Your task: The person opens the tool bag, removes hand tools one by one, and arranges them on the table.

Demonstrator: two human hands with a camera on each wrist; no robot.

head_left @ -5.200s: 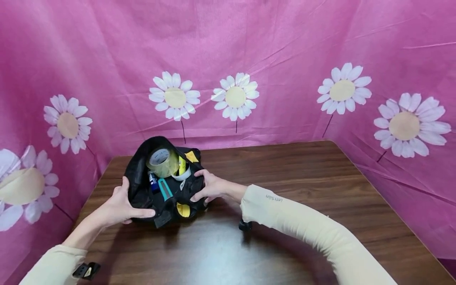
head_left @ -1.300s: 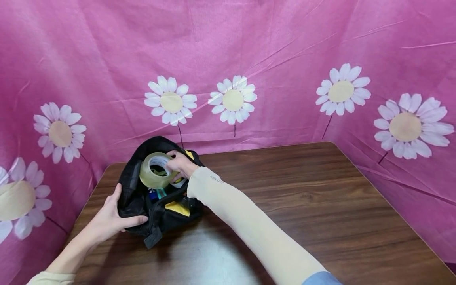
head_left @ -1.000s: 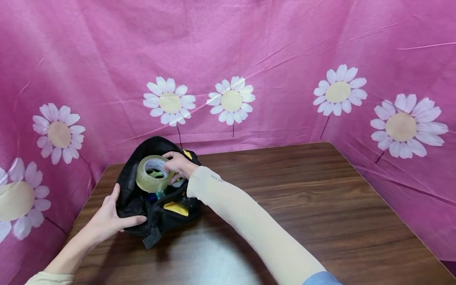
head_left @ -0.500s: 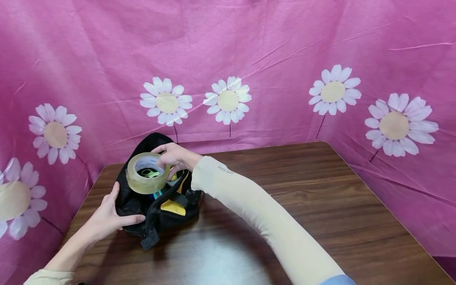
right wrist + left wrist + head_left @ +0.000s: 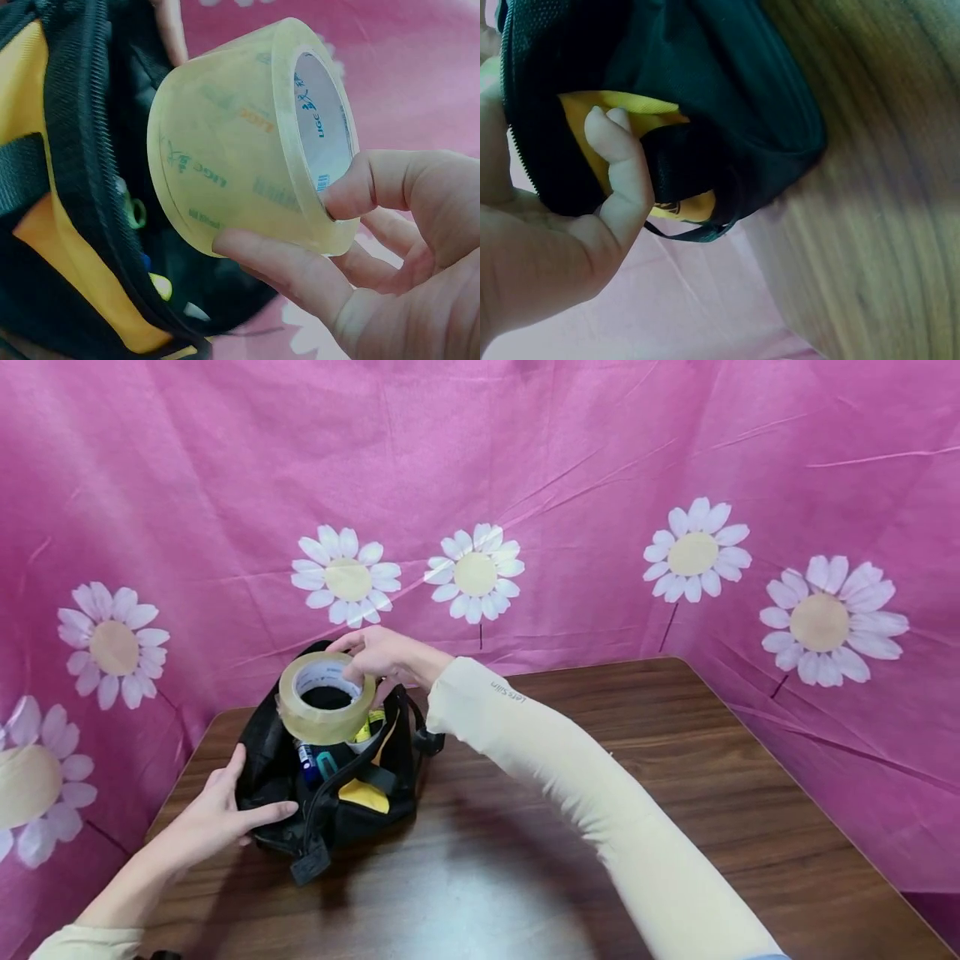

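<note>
My right hand point(image 5: 390, 658) pinches a wide roll of clear packing tape point(image 5: 318, 724), thumb inside its core and fingers on the outside. The roll is held over the mouth of a black and yellow zip bag point(image 5: 348, 822). My left hand point(image 5: 206, 822) grips the bag's left side, its thumb over the rim. In the left wrist view the left hand point(image 5: 570, 232) holds the zippered edge. Inside the bag lie a blue tube point(image 5: 307, 766), a teal handle point(image 5: 326, 765) and a yellow item point(image 5: 365, 731), partly hidden under the tape.
The bag stands on the left part of a brown wood-grain table point(image 5: 637, 777). A pink cloth point(image 5: 570, 468) with white flowers hangs behind the table and along both sides.
My right hand has gone from the bag's right rim into the bag, taken hold of the tape roll and raised it above the opening. The left hand keeps its grip on the bag.
</note>
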